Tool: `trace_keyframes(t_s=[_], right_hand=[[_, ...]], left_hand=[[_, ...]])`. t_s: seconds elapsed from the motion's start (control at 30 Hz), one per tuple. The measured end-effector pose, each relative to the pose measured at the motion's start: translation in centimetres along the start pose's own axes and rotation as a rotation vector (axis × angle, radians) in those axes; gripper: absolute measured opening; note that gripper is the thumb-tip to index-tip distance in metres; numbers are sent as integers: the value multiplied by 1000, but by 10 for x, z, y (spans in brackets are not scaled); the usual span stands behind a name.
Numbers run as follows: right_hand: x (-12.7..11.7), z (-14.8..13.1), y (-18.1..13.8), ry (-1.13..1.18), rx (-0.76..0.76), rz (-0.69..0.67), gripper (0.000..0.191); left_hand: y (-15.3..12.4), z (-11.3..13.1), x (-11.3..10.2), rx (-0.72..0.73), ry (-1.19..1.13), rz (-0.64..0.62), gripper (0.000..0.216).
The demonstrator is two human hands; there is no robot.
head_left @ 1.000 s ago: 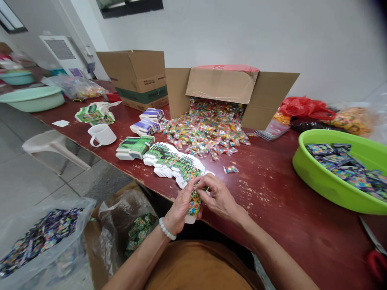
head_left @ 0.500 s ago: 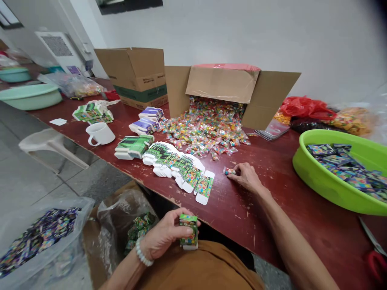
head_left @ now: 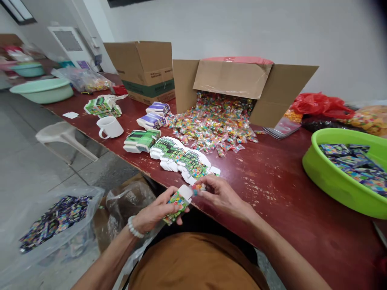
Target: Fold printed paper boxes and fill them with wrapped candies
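My left hand (head_left: 157, 210), with a beaded bracelet at its wrist, is closed around a small green printed candy box (head_left: 178, 203). The box is tilted, and its white end flap stands open toward the right. At that end, my right hand (head_left: 222, 194) pinches a small clear packet of colourful candy (head_left: 198, 188), partly hidden and blurred. Just beyond lies a fanned row of flat green cartons (head_left: 181, 157). Further back, a heap of wrapped candy packets (head_left: 211, 129) spills from a tipped cardboard box (head_left: 232, 82).
A lime-green basin (head_left: 314, 173) of dark printed packs stands at right, scissors (head_left: 380, 233) near it. A white mug (head_left: 110, 127), green carton stacks (head_left: 142, 141) and purple cartons (head_left: 152, 120) sit left. Below the table edge is a plastic bag of packs (head_left: 60, 219); a stool (head_left: 60, 133) stands beyond.
My right hand has brought the candy packet from the tabletop leftward to the box. My left hand has raised the box and tipped it, its open end now toward the right hand.
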State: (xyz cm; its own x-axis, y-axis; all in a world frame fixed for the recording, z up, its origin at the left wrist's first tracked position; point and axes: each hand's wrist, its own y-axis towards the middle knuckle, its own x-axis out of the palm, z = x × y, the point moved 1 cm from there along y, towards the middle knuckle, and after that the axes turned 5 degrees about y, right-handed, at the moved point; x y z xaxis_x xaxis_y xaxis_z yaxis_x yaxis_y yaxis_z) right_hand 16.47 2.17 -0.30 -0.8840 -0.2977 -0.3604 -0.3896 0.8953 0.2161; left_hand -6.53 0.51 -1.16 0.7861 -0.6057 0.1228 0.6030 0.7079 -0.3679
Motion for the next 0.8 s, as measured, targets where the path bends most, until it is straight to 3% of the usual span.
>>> trace_keyframes(t_s=[0.2, 0.3, 0.37, 0.47, 0.63, 0.8], right_hand=[[0, -18, 3, -248, -83, -25, 19], [-6, -17, 2, -98, -31, -76, 42], [-7, -10, 3, 64, 43, -33, 53], [-5, 0, 6, 241, 103, 88, 40], [-3, -8, 8, 140, 75, -4, 10], [-6, -13, 6, 309, 165, 177, 22]], left_hand=[[17, 10, 27, 97, -62, 64, 28], [22, 11, 31, 121, -71, 103, 32], [24, 11, 32, 131, -55, 116, 35], [25, 12, 35, 130, -24, 124, 45], [30, 15, 43, 129, -237, 116, 45], [40, 13, 50, 104, -503, 124, 58]])
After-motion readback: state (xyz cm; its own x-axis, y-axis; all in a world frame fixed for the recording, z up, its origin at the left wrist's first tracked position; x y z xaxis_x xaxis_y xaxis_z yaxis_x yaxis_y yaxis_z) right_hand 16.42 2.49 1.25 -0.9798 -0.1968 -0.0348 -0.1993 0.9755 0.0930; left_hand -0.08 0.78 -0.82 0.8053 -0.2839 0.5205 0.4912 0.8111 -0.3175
